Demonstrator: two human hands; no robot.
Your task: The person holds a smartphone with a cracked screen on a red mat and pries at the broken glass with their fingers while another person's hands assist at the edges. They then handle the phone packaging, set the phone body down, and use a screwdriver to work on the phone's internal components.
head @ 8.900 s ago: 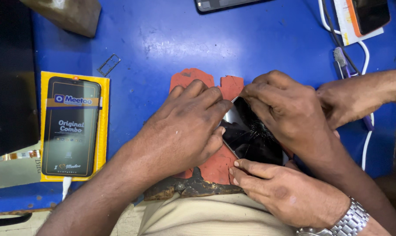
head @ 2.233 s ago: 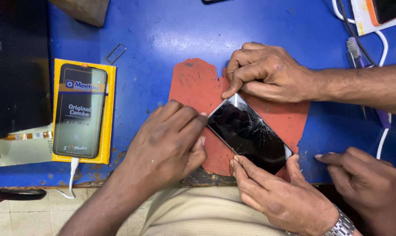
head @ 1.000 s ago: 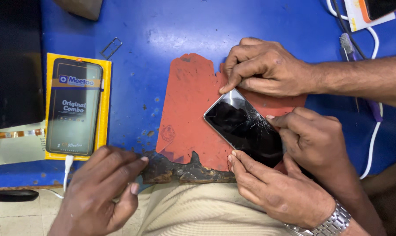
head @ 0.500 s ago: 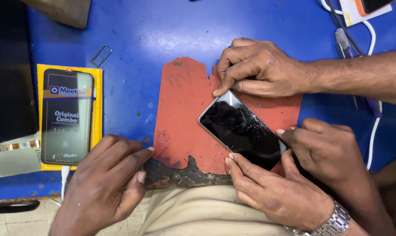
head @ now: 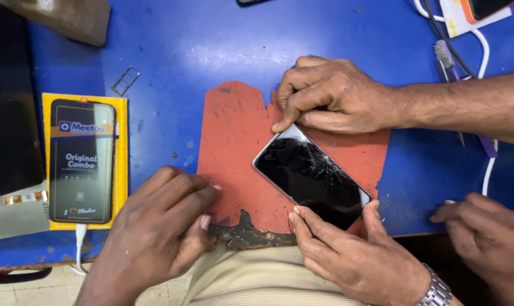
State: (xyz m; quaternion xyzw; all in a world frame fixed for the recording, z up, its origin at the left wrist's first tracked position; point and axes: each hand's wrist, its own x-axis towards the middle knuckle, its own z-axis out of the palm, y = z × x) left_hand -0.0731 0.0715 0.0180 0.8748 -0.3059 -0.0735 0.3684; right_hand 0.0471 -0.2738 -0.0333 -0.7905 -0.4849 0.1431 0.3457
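A black phone with a cracked screen lies diagonally on a red mat on the blue table. My right hand, with a metal watch on its wrist, grips the phone's near corner between thumb and forefinger. Resting on the table's front edge is my left hand, which holds nothing, its fingertips at the mat's left border. Another person's hand presses on the phone's far corner. That person's second hand rests on the table at the right, away from the phone.
A yellow box with a dark screen part lies at the left, a white cable below it. A small metal tray sits beyond it. At the far right are a brush, white cable and an orange-edged phone.
My left hand left the phone and settled on the table's front edge. The other person's lower hand drew back to the right, off the phone. The phone stays on the mat.
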